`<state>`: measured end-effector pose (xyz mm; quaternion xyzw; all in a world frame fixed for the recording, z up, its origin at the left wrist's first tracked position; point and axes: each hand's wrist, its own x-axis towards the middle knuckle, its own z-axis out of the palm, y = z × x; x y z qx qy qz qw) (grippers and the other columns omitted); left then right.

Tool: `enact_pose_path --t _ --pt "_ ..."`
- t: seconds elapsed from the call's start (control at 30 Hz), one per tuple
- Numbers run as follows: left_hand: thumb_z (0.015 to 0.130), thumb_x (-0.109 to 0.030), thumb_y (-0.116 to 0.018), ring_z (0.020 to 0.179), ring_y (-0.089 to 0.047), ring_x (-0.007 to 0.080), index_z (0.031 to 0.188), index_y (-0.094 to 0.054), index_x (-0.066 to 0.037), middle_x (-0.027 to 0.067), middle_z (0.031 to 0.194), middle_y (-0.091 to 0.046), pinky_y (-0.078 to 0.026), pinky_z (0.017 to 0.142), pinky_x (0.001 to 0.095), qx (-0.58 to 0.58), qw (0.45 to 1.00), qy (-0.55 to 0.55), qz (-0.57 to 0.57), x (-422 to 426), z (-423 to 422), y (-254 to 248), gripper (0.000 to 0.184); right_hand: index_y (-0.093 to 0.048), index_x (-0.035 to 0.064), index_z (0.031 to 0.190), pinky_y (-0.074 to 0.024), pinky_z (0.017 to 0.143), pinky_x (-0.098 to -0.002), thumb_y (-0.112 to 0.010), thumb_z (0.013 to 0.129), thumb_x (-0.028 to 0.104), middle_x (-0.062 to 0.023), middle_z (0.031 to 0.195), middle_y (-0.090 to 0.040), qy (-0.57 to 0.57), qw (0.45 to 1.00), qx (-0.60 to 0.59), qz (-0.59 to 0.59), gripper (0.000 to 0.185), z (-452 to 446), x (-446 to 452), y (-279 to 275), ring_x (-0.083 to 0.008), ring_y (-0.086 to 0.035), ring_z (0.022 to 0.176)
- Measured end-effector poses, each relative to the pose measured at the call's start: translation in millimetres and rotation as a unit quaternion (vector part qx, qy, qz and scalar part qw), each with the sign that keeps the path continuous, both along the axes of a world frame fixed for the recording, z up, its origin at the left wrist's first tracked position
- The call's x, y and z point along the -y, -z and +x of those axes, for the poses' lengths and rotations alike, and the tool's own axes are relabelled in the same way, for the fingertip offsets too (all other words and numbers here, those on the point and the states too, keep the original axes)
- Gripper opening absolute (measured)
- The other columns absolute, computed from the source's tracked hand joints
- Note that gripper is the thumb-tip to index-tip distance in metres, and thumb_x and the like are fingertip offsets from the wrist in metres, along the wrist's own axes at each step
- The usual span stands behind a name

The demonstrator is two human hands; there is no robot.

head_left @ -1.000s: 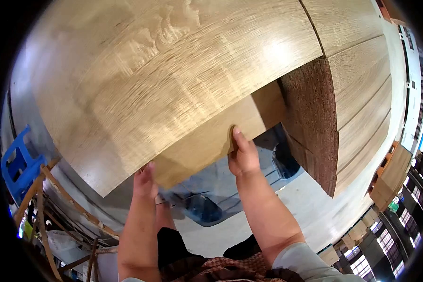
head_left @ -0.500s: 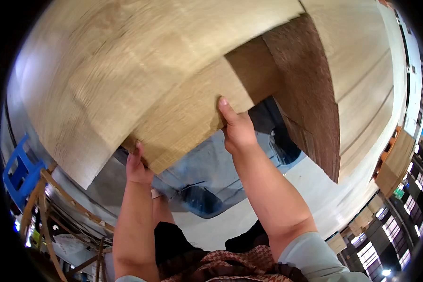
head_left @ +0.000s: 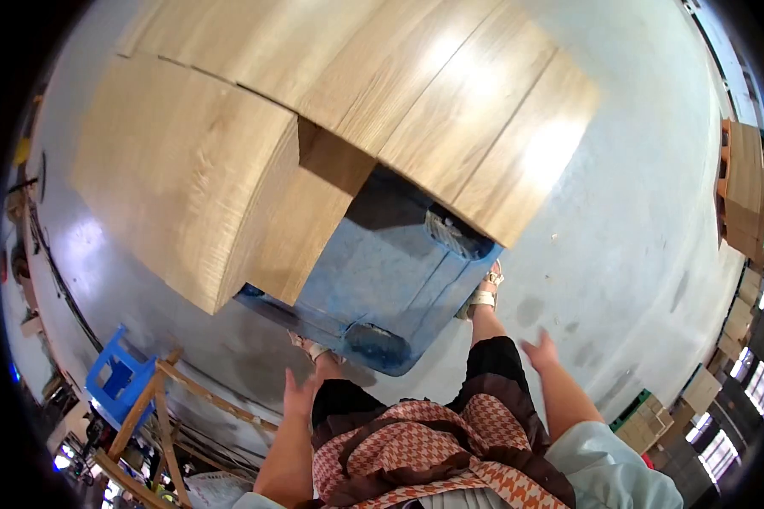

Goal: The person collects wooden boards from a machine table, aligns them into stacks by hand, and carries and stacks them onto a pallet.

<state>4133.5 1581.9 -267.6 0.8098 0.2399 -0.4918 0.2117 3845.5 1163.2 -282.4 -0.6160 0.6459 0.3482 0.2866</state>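
Note:
My left hand [head_left: 299, 395] is held near my left knee with its fingers apart, holding nothing. To the right of my other knee, my right hand [head_left: 542, 351] is also open, and it touches nothing. In front of me a stack of light wood-grain boards [head_left: 199, 170] stands on the left. Beside it lie more boards [head_left: 458, 102], partly overhanging at the right. A lower board [head_left: 301, 237] shows in the gap between them. Under all of these is a scuffed blue plastic base [head_left: 382, 271], with dark openings near its edges.
A blue plastic stool [head_left: 120, 373] and a wooden frame [head_left: 157, 407] stand at the left. Cables [head_left: 55, 263] run over the grey floor [head_left: 603, 254]. Stacked cartons [head_left: 645, 420] are at the right. My sandalled feet flank the blue base.
Both hands have let go of the board they gripped and drawn back towards my body, spreading apart. My view has risen, and the boards look smaller and farther away.

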Motion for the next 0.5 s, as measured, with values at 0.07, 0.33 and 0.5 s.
enact_pose_path --t 0.07,0.33,0.5 --pt "0.076 -0.031 -0.059 0.119 -0.036 0.0301 0.130 -0.023 0.004 0.0203 0.129 -0.036 -0.029 0.096 0.0313 0.052 0.991 0.124 0.029 -32 -29 -26 0.073 -0.031 -0.0086 0.123 -0.0345 0.094 -0.0363 -0.067 0.067 0.032 -0.0268 0.120 -0.042 0.050 0.993 -0.093 -0.058 0.078 -94 19 -37 -0.0330 -0.041 0.114" --pt "0.069 -0.032 -0.064 0.111 -0.043 0.0337 0.122 -0.035 0.003 0.0228 0.121 -0.043 -0.036 0.090 0.0357 -0.008 0.984 -0.002 0.179 -45 -193 -223 0.070 -0.047 -0.0007 0.116 -0.0363 0.090 -0.0350 -0.061 0.071 0.033 -0.0197 0.112 -0.052 -0.116 0.982 0.114 0.091 0.057 -40 91 -124 -0.0307 -0.049 0.105" --pt "0.071 -0.038 -0.061 0.116 -0.039 0.0295 0.127 -0.031 0.000 0.0205 0.125 -0.040 -0.032 0.095 0.0339 0.158 0.986 -0.043 -0.042 7 -194 -220 0.074 -0.054 0.0093 0.100 -0.0399 0.065 -0.0342 -0.054 0.076 0.026 -0.0066 0.087 -0.060 0.140 0.938 0.300 0.103 0.030 5 109 -213 -0.0169 -0.056 0.082"
